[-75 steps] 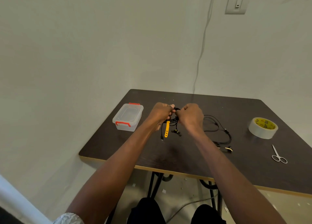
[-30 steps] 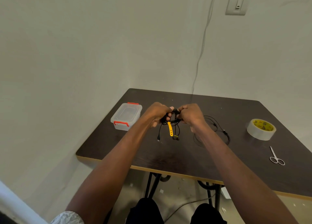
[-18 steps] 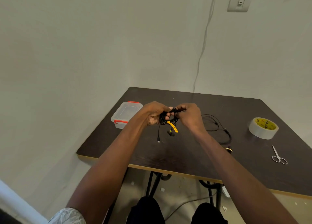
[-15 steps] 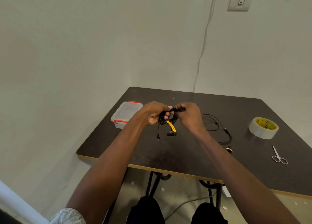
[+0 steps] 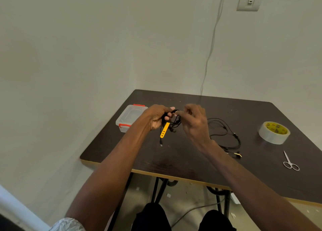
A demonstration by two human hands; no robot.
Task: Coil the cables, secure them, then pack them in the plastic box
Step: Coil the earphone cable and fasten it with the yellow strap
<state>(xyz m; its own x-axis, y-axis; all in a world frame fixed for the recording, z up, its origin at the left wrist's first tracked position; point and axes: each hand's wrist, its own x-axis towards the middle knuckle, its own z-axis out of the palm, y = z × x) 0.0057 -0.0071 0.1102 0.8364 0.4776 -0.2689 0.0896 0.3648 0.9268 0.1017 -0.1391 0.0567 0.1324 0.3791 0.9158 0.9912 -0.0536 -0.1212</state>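
Note:
Above the dark table [image 5: 174,157] my left hand [image 5: 157,116] grips a bundle of coiled black cable [image 5: 174,122]. A yellow strap [image 5: 164,130] hangs down from the bundle, and a loose cable end with a plug [image 5: 161,142] dangles below it. My right hand [image 5: 194,121] pinches the cable at the bundle's top right, fingers curled. A second black cable [image 5: 224,135] lies loose on the table to the right of my hands. The clear plastic box with red latches [image 5: 129,117] stands shut at the table's left edge.
A roll of clear tape [image 5: 273,132] sits at the right of the table, with small scissors [image 5: 290,162] nearer the front edge. Walls close the table in at the back and left. A thin wire [image 5: 211,48] runs down the back wall.
The yellow strap has swung from slanting right to hanging straight down. My right hand has shifted slightly right of the bundle. The view has tilted a little.

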